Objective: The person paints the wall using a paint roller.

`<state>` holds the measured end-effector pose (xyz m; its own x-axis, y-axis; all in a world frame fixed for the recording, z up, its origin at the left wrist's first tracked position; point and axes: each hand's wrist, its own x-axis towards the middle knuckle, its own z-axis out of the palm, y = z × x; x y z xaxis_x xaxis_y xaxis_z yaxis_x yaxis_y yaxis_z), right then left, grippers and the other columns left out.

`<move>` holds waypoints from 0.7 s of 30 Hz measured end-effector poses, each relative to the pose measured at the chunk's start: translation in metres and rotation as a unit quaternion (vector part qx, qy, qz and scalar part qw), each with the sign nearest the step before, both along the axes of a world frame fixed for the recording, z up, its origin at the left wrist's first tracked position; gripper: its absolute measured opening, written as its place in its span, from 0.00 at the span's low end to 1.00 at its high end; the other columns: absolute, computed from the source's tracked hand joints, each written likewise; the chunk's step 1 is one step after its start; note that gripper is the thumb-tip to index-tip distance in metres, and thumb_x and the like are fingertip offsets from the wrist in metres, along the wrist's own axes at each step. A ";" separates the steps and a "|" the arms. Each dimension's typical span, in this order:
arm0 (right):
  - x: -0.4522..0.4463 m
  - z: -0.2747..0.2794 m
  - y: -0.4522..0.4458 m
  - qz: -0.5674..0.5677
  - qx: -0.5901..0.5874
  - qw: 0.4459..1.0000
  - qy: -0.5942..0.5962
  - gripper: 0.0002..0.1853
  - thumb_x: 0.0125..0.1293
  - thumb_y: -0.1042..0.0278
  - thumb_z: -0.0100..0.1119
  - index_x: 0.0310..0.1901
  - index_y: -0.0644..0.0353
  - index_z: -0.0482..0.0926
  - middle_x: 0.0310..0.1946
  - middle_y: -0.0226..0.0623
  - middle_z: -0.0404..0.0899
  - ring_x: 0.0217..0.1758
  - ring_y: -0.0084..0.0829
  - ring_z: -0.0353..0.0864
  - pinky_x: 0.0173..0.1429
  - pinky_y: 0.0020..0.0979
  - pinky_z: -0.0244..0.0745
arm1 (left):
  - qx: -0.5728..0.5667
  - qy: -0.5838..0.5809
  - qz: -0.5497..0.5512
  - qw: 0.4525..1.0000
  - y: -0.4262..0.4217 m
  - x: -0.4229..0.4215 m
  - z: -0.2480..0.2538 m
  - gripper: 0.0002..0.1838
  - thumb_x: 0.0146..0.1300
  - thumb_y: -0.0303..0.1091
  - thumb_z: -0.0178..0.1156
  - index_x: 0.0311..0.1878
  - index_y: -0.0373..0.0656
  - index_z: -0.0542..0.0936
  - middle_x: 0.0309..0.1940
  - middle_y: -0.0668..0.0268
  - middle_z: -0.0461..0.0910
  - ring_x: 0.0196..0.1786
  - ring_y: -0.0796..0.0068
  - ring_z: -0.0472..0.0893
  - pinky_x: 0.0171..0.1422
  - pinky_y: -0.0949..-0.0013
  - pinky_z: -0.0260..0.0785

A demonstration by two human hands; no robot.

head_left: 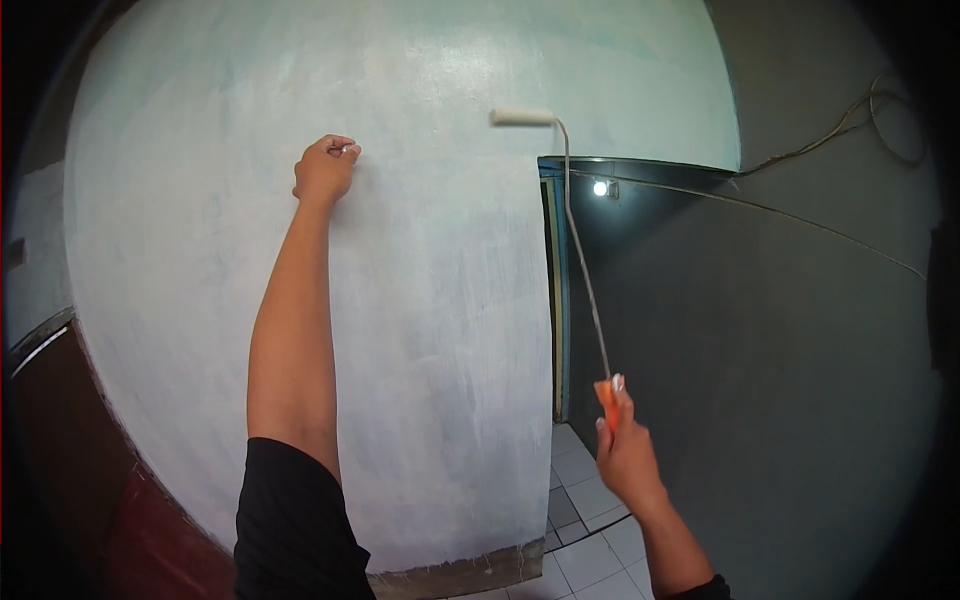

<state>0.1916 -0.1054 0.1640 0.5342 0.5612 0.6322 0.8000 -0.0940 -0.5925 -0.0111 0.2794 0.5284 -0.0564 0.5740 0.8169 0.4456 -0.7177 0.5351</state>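
Before the wall (pixel 430 280), the right hand (pixel 628 455) grips the likely light roller (pixel 522 118) by its handle (pixel 607 400), seemingly the surest hold, the left hand (pixel 326 172) pinching, contents unclear.

We're looking out from the wearer's head, forward and slightly down, facing the pale wall (pixel 430 330)! It's close in, wide-angled, floor tiles (pixel 595 562) peeking in below.

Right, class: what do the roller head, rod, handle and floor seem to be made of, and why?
Roller head: foam or fabric, perhaps; pale, matte, its texture blurred.
Rod: likely metal; thin, greyish, bent yet holding its shape, with a dull finish.
Handle: probably plastic; smooth-looking, bright orange, partly hidden by the right hand.
Floor: probably ceramic tile; pale squares, dark joints, gloss hard to judge.
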 end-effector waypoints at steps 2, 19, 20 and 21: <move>0.011 0.031 0.005 -0.001 0.022 1.000 -0.013 0.34 0.75 0.72 0.54 0.78 0.62 0.53 0.43 0.66 0.84 0.45 0.66 0.86 0.51 0.55 0.81 | -0.005 -0.003 -0.011 1.000 -0.002 0.001 -0.001 0.11 0.67 0.49 0.68 0.50 0.63 0.88 0.47 0.80 0.88 0.54 0.76 0.83 0.65 0.52 0.67; 0.048 0.361 0.081 -0.014 0.063 0.994 -0.092 0.37 0.75 0.72 0.45 0.82 0.50 0.45 0.45 0.60 0.83 0.30 0.49 0.87 0.32 0.45 0.84 | 0.001 -0.020 -0.009 1.000 -0.015 0.002 -0.007 0.11 0.67 0.47 0.68 0.50 0.61 0.88 0.47 0.78 0.88 0.54 0.74 0.84 0.65 0.53 0.70; 0.049 0.381 0.085 -0.020 0.060 0.993 -0.096 0.38 0.74 0.72 0.46 0.82 0.49 0.44 0.44 0.58 0.83 0.28 0.44 0.86 0.29 0.42 0.83 | 0.002 -0.020 -0.014 1.000 -0.015 0.002 -0.008 0.11 0.67 0.47 0.69 0.50 0.61 0.88 0.47 0.78 0.88 0.54 0.74 0.84 0.65 0.53 0.70; 0.055 0.401 0.092 -0.025 0.076 0.991 -0.105 0.36 0.76 0.70 0.46 0.81 0.47 0.45 0.39 0.55 0.83 0.25 0.42 0.84 0.27 0.41 0.82 | 0.003 -0.023 -0.013 1.000 -0.017 0.002 -0.007 0.11 0.67 0.47 0.69 0.50 0.61 0.88 0.47 0.78 0.88 0.54 0.74 0.84 0.65 0.53 0.70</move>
